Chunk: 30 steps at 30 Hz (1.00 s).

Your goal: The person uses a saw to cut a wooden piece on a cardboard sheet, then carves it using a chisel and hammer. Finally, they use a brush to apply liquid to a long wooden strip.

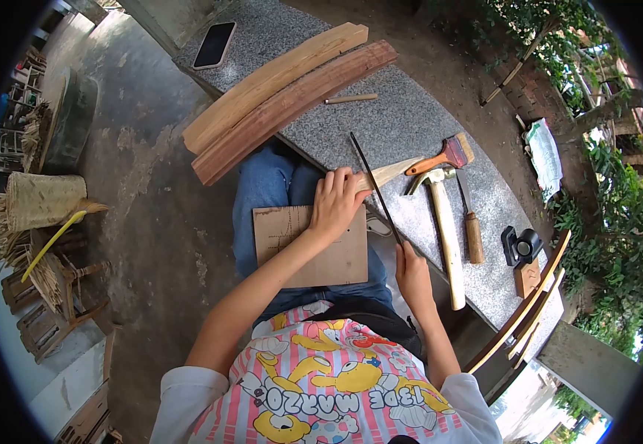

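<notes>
The left hand point(336, 200) is pressing a small wooden piece point(389, 173) against the edge of the granite bench point(403, 118), its grip wrapping closed around it, while the right hand point(412, 272) is pinching the lower end of a thin dark rod point(374, 189) slanting across that piece. A board point(336, 263) is lying on the lap; a hammer point(443, 229) is resting just beside. A woven basket point(40, 200) is sitting on the floor, contents unclear

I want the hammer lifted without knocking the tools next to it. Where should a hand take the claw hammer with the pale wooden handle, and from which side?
Grip the claw hammer with the pale wooden handle near its free lower end, coming from the near table edge. The orange-handled brush crowds the head; the brown-handled chisel lies alongside.
</notes>
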Available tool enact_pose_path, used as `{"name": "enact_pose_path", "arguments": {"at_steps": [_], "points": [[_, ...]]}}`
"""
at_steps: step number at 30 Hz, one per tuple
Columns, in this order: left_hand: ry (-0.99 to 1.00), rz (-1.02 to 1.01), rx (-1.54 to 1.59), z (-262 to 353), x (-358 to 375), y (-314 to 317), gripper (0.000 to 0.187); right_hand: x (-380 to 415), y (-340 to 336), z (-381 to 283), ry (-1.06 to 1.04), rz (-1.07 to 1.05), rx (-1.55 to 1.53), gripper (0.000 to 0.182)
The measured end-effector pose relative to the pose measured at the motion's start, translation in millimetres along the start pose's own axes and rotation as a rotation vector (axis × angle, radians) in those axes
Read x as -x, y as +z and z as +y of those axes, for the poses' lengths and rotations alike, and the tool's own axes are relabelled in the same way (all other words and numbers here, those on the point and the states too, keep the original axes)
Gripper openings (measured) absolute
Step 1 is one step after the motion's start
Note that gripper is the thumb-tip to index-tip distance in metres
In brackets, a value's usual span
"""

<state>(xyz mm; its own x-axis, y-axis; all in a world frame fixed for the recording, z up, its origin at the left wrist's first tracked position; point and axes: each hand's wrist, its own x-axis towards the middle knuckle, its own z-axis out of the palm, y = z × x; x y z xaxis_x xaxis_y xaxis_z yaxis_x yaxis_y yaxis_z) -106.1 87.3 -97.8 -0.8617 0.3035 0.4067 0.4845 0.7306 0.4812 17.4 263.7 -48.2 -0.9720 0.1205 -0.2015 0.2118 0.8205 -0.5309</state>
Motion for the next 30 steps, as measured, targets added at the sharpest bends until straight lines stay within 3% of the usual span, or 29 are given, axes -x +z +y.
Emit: {"name": "enact_pose_path", "arguments": {"at_steps": [7,13,20,26,30], "points": [[0.039,0.037,-0.055,0,1,1,0.038,-33,7,-15,-0.045,-0.010,-0.029,0.024],[0.030,0.011,-0.027,-1,0,2,0.038,7,-2,1,0.019,-0.003,-0.067,0.024],[0.023,0.003,-0.022,-1,2,3,0.040,-25,6,-18,-0.005,0.026,-0.113,0.024],[0.025,-0.023,0.020,-1,2,2,0.039,7,-1,-4,0.021,0.011,-0.040,0.023],[0.020,0.012,0.005,-1,-1,4,0.039,-32,9,-15,-0.014,0.007,-0.089,0.023]]}}
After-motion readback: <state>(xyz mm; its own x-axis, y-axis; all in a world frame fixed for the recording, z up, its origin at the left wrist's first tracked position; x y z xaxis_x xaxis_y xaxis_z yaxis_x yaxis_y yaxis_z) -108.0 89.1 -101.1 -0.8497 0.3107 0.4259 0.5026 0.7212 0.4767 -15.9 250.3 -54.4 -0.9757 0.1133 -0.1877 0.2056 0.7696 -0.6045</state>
